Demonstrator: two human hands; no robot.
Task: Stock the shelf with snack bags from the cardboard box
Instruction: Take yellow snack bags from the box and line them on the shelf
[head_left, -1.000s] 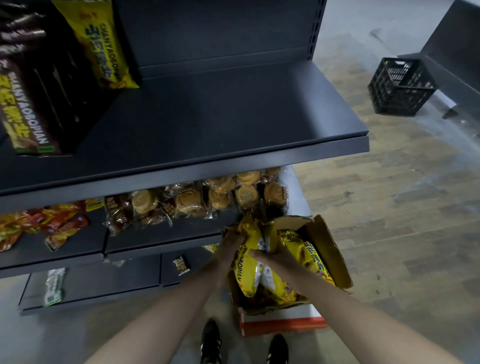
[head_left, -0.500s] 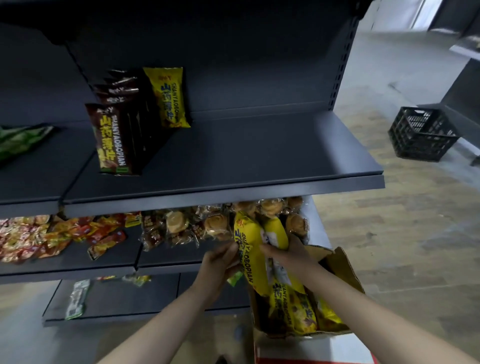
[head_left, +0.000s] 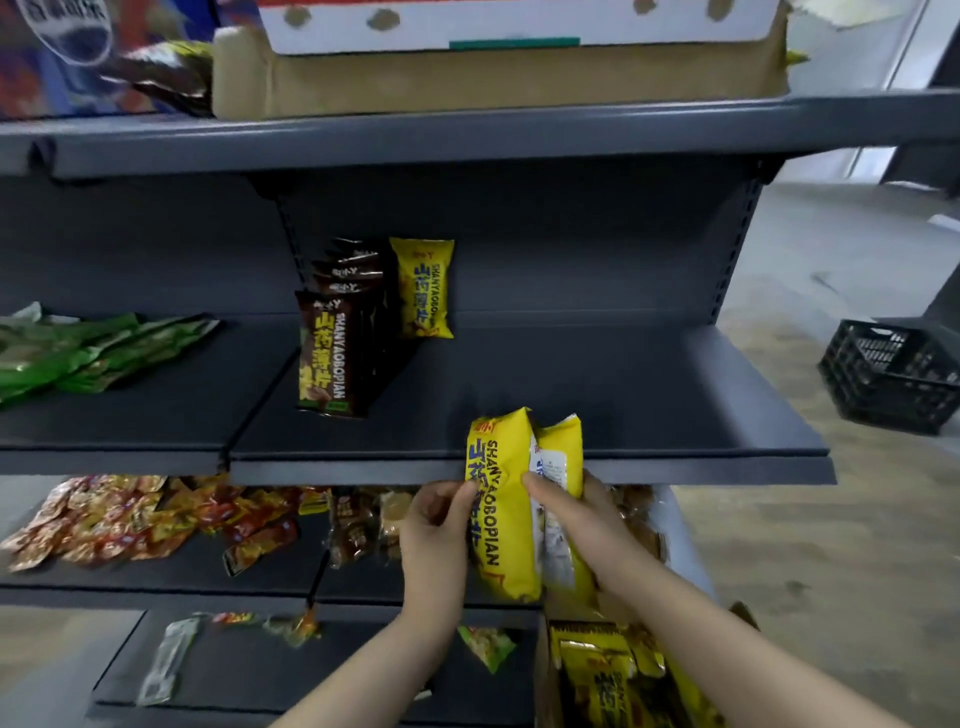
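Observation:
Both hands hold a bunch of yellow snack bags (head_left: 506, 499) upright in front of the edge of the dark middle shelf (head_left: 597, 384). My left hand (head_left: 436, 530) grips the front bag's left side. My right hand (head_left: 576, 519) grips the bags from the right, thumb across the front. One yellow bag (head_left: 422, 288) stands at the back of that shelf beside a row of brown bags (head_left: 332, 348). The cardboard box (head_left: 623, 675) with more yellow bags sits at the bottom right, below my right forearm.
Green packets (head_left: 88, 353) lie on the left shelf section. Loose red and orange snacks (head_left: 130, 519) and wrapped cakes (head_left: 363, 525) fill the shelf below. A cardboard carton (head_left: 493, 78) rests on the top shelf. A black plastic crate (head_left: 893, 374) stands on the floor at right.
Both hands have lifted the yellow bags out of the box and up to the level of the middle shelf's front edge. The view has tilted upward.

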